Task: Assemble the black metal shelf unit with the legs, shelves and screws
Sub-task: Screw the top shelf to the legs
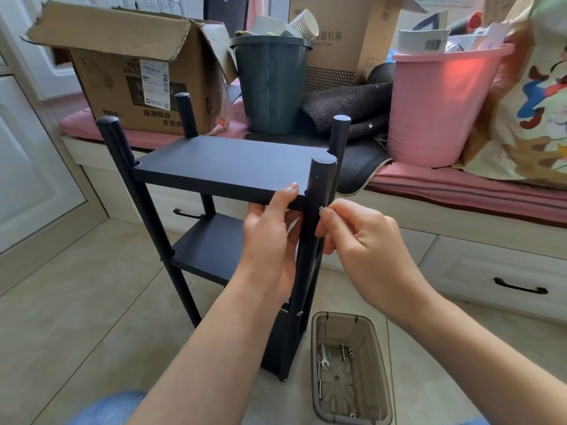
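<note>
L hand point(270, 237) gripped top shelf point(227, 162) at near-right corner, steadying it for alignment w/ leg point(319, 191); R hand point(356, 237) pinched screw point(321, 209) against leg, apparently starting it.

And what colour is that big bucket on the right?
The bucket is pink, seen best in the head view, the only one.

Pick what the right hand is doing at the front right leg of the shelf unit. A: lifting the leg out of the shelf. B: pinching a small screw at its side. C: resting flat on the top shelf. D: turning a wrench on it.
B: the right hand's fingertips pinch a small screw against the front right leg, level with the top shelf.
</note>
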Tool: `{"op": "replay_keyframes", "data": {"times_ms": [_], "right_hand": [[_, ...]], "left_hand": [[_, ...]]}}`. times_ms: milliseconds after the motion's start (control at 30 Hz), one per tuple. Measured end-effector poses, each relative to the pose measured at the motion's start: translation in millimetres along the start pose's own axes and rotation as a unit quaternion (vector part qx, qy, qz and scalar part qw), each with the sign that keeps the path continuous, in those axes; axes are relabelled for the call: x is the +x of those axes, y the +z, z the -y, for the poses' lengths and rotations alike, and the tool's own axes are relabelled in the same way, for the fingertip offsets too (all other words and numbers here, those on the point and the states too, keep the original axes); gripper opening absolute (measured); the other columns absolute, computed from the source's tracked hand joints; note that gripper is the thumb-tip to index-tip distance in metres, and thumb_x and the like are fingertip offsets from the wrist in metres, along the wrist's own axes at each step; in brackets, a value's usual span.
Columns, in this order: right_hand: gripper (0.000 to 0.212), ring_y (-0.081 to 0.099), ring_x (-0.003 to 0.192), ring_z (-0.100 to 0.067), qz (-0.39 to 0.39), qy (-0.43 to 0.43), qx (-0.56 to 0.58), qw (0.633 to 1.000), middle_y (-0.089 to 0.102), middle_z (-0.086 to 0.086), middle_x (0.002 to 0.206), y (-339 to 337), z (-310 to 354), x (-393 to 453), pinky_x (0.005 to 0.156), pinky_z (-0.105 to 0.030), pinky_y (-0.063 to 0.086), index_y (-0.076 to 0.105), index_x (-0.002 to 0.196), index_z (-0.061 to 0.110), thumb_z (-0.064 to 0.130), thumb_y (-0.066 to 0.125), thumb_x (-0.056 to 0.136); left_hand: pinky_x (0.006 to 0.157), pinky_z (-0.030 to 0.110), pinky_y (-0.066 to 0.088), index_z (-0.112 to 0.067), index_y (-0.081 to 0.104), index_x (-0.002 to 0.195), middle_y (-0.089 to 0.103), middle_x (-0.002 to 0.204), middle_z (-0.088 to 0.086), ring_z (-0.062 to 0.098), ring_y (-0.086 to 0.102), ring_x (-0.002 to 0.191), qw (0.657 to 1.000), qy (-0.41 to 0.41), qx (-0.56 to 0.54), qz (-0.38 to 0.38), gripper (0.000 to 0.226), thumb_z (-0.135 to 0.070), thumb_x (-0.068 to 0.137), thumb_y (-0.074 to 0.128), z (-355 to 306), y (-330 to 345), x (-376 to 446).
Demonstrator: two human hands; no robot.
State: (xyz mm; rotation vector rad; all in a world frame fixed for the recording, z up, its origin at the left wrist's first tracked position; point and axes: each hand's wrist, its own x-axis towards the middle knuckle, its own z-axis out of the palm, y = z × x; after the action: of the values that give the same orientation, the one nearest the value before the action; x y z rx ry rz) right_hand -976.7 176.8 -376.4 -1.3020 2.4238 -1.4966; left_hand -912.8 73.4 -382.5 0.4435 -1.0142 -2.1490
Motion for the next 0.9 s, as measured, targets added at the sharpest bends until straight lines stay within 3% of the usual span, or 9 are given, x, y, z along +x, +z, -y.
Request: {"op": "replay_keyframes", "data": {"times_ms": [133, 333, 433, 533, 733, 900], "right_hand": [[0.04, 0.054, 0.062, -0.01, 0.027, 0.039, 0.115, 0.992, 0.06, 0.0, 0.057, 0, 3, 2, 0.07, -0.033, 0.045, 0.066, 0.07, 0.011, 0.022, 0.047, 0.103], [0.04, 0.056, 0.063, -0.011, 0.014, 0.03, 0.105, 0.994, 0.063, -0.001, 0.06, 2, 2, 1, 0.071, -0.038, 0.047, 0.067, 0.07, 0.014, 0.023, 0.048, 0.103], [0.039, 0.057, 0.061, -0.009, 0.002, 0.016, 0.091, 0.996, 0.063, 0.001, 0.06, 3, 1, 1, 0.067, -0.032, 0.047, 0.067, 0.07, 0.014, 0.021, 0.048, 0.103], [0.038, 0.058, 0.064, -0.01, -0.002, 0.0, 0.066, 0.998, 0.062, 0.004, 0.061, 5, -1, 1, 0.066, -0.026, 0.046, 0.067, 0.071, 0.017, 0.022, 0.047, 0.103], [0.038, 0.059, 0.068, -0.01, 0.012, 0.002, 0.069, 0.998, 0.064, 0.005, 0.066, 5, -6, 4, 0.067, -0.023, 0.044, 0.065, 0.073, 0.018, 0.021, 0.044, 0.104], [0.039, 0.058, 0.067, -0.012, 0.024, 0.008, 0.075, 0.997, 0.064, 0.006, 0.067, 5, -7, 4, 0.068, -0.031, 0.047, 0.064, 0.073, 0.019, 0.022, 0.043, 0.105]], "left_hand": [[0.065, 0.024, 0.056, -0.007, 0.055, 0.106, 0.066, 0.071, 0.0, 0.015, 0.068, 0.07, 1.0, -0.005, 0.002, -0.004, 0.015, -0.016, 0.096, 0.062, 0, -1, 3], [0.063, 0.025, 0.056, -0.007, 0.053, 0.106, 0.061, 0.076, 0.003, 0.017, 0.064, 0.071, 0.999, -0.019, -0.017, -0.022, 0.02, -0.014, 0.092, 0.067, -1, -3, 14], [0.065, 0.029, 0.056, -0.009, 0.055, 0.097, 0.059, 0.075, 0.004, 0.019, 0.063, 0.069, 0.999, -0.025, -0.025, -0.022, 0.016, -0.016, 0.091, 0.068, -1, -1, 21], [0.057, 0.029, 0.053, -0.011, 0.054, 0.081, 0.055, 0.068, 0.003, 0.019, 0.059, 0.06, 0.999, -0.035, -0.015, -0.002, 0.017, -0.018, 0.092, 0.066, 0, 0, 25], [0.055, 0.034, 0.051, -0.005, 0.056, 0.108, 0.046, 0.1, 0.02, 0.028, 0.056, 0.066, 0.997, -0.04, -0.019, 0.061, 0.023, -0.019, 0.091, 0.062, 3, -3, 29], [0.059, 0.034, 0.054, -0.004, 0.055, 0.108, 0.047, 0.102, 0.02, 0.03, 0.059, 0.07, 0.998, -0.03, -0.018, 0.059, 0.02, -0.013, 0.092, 0.06, 2, -4, 31]]}}
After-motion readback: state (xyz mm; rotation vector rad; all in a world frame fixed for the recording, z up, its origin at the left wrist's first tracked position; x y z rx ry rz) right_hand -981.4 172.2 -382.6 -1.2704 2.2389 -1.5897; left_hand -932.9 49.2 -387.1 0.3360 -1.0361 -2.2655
